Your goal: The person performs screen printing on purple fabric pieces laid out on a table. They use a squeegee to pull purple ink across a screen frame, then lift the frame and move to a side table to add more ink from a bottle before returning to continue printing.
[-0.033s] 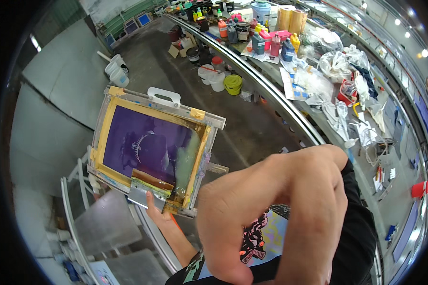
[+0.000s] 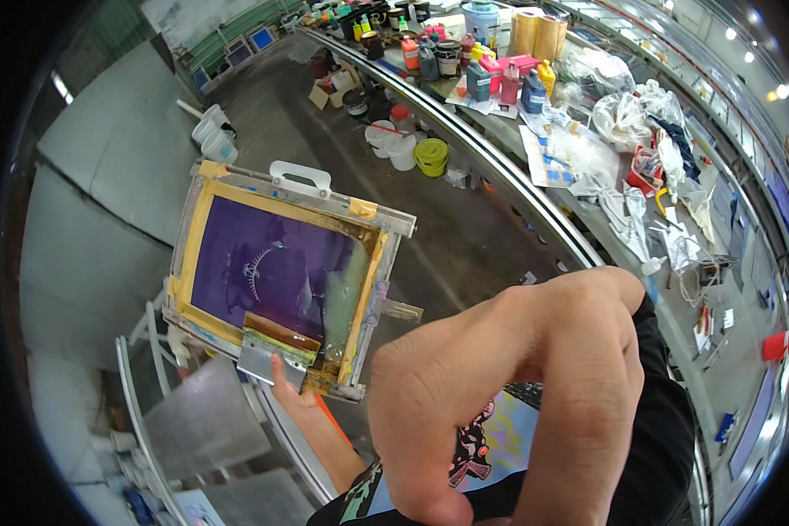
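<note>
My left hand [image 2: 295, 399] grips a squeegee [image 2: 272, 358] with a metal holder and a brownish blade, its thumb lying on the metal; its other fingers are hidden. The squeegee rests at the near edge of a screen printing frame [image 2: 382, 302], which has taped wooden sides and a white handle [image 2: 300, 178] on the far side. Across the purple mesh [image 2: 228, 254] shows a pale curved marking, with wet greenish ink at the right. Large and close, my right hand [image 2: 500, 351] is raised with bent fingers apart, nothing visible between them; part of it runs past the lower edge.
A long table with a metal rail [image 2: 491, 180] runs along the right, carrying ink bottles [image 2: 535, 92], plastic bags [image 2: 622, 118] and a red container [image 2: 644, 171]. Buckets [image 2: 430, 157] stand on the floor beneath. At lower left are grey flat plates [image 2: 206, 416]; white buckets [image 2: 215, 140] stand beyond.
My right hand appears slightly farther right and lower, and the surroundings have shifted a little. The squeegee and the screen printing frame stay in almost the same place.
</note>
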Demonstrator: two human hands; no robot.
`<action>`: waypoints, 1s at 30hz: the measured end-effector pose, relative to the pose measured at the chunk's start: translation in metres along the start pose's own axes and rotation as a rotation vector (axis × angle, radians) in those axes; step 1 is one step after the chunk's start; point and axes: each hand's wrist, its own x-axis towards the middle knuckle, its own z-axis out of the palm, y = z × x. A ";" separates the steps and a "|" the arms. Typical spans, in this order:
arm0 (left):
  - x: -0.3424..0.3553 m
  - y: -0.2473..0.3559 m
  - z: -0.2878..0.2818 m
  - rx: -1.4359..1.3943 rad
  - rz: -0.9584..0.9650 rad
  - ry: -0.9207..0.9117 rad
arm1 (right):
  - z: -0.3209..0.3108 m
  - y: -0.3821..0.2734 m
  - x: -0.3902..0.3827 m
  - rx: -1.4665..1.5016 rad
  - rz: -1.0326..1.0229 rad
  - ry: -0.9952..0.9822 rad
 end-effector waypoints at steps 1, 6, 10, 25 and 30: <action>0.034 -0.004 0.022 0.005 -0.010 -0.025 | -0.012 0.013 -0.016 0.014 -0.017 0.175; 0.183 -0.006 0.106 -0.027 0.004 -0.034 | -0.167 0.014 -0.052 -0.805 0.091 0.247; 0.271 -0.015 0.161 -0.059 -0.047 -0.077 | -0.280 0.005 -0.071 -1.008 0.042 0.241; 0.501 -0.070 0.180 -0.030 0.203 0.152 | -0.568 0.088 -0.102 -1.014 -0.081 0.050; 0.585 -0.055 0.192 0.009 0.306 0.233 | -0.648 0.134 -0.117 -0.994 -0.186 0.061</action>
